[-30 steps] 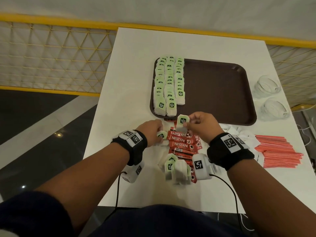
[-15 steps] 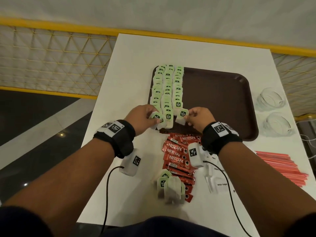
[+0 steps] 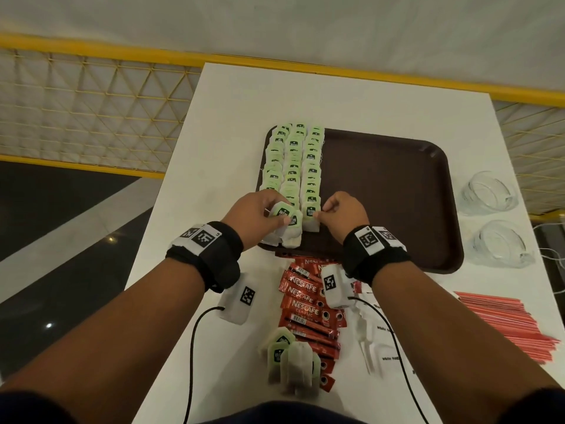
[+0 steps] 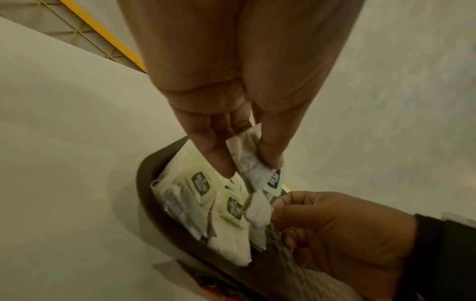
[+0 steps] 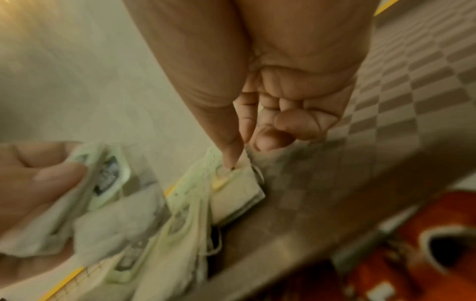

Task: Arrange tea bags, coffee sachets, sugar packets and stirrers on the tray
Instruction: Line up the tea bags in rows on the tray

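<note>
Three rows of green-tagged tea bags (image 3: 293, 160) fill the left side of the brown tray (image 3: 397, 194). My left hand (image 3: 276, 218) is over the tray's near left corner and pinches a tea bag (image 4: 251, 160) between thumb and fingers. My right hand (image 3: 321, 213) pinches the right edge of another tea bag (image 3: 310, 215) lying at the near end of the right row; thumb and forefinger (image 5: 231, 154) meet on its top. Red coffee sachets (image 3: 305, 301), loose tea bags (image 3: 290, 359), white sugar packets (image 3: 382, 341) and red stirrers (image 3: 504, 325) lie on the table.
Two clear glasses (image 3: 489, 194) (image 3: 501, 249) sit on the table right of the tray. The tray's right two thirds are bare. A yellow mesh railing (image 3: 91, 102) runs behind and to the left of the white table (image 3: 336, 96).
Both hands moved forward from the pile near the table's front to the tray's near left corner, each with a tea bag. The right hand's bag came down onto the row's end.
</note>
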`<state>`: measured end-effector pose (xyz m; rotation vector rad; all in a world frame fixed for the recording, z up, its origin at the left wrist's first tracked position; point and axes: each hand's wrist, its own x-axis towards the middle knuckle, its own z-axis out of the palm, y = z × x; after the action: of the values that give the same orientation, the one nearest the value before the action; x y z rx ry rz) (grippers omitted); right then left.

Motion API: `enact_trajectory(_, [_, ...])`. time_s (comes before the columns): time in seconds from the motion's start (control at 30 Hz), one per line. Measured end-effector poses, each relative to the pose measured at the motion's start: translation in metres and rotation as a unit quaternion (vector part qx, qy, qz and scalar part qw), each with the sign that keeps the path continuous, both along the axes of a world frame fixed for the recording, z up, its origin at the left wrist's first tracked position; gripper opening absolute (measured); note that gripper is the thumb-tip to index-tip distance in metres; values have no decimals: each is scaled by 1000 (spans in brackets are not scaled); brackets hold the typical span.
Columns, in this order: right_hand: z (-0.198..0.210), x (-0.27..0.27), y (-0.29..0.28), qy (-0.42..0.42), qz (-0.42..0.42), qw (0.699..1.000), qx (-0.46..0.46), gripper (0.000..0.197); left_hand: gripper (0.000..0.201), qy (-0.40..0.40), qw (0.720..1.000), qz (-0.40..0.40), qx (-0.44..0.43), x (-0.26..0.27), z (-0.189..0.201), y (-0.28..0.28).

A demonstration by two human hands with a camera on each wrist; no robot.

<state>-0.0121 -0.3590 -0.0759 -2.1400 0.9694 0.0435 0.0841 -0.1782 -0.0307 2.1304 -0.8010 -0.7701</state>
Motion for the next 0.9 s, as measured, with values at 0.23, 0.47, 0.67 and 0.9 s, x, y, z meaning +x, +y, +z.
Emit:
enact_trajectory(0.23, [34,-12,1,-59,108,985,123,14,28,53,997,49,-42,-4,4,-24])
enact_trajectory(0.47, [29,-28,0,-86,36,959,267,16,31,77,991,78,-73,-10,-1,-35])
enact_trajectory(0.67, [17,-34,4,-100,5,961,260,7,26,58,993,89,-53,-9,-16,-37])
enact_trajectory(0.9, [0,-26,3,-15,-2,986,168,17,14,7,987,144,-67,-4,-19,-24])
